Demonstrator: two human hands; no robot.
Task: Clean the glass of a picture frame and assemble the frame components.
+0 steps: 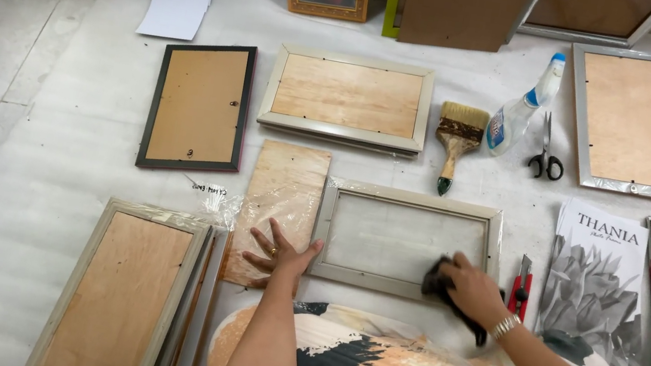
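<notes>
Your right hand (476,287) grips a dark cloth (440,285) on the frame's glass (399,238) before you on the floor; your left hand (280,250), flat and empty, braces the frame (414,200). Hard pressing could crack the glass.

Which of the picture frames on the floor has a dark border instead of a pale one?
The upright frame at the far left: dark greenish-black border around a brown backing board. The others have pale or silvery borders.

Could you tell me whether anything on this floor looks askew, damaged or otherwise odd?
Only small things: crumpled clear plastic wrap lies loose between the frames, and the spray bottle lies on its side. The right hand presses a dark cloth on the open frame.
</notes>
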